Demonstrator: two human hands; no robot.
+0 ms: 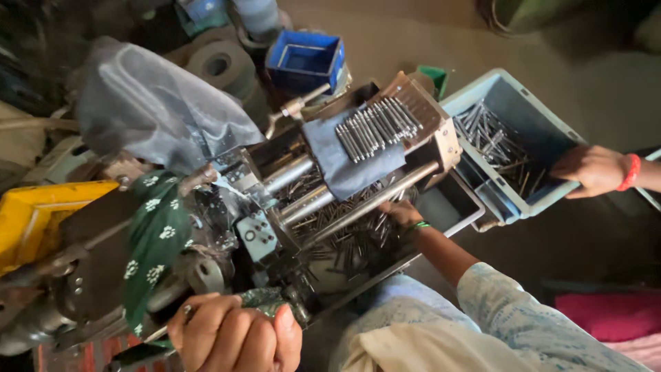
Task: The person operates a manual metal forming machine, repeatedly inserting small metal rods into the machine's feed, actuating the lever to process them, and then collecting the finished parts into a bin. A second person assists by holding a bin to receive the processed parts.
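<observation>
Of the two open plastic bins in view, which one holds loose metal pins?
The larger grey-blue bin at the right, gripped on its rim by another person's hand. Loose metal pins lie inside it. The small bright blue bin at the top looks empty.

- There is one view only, from a camera worn on the person's head, so no second view shares any part of the scene.
- It looks steeply down and a little forward, over the person's pale blue patterned sleeve [523, 310] at the bottom edge.
- It sits close: the grey metal machine with bright steel rods [303, 200] fills the middle of the frame.
- The left hand [234, 337] is cut by the bottom edge, nearest the lens.
- The grey-blue plastic crate of metal pins [551, 117] lies farther off, upper right, with brown floor [413, 34] beyond.
</observation>
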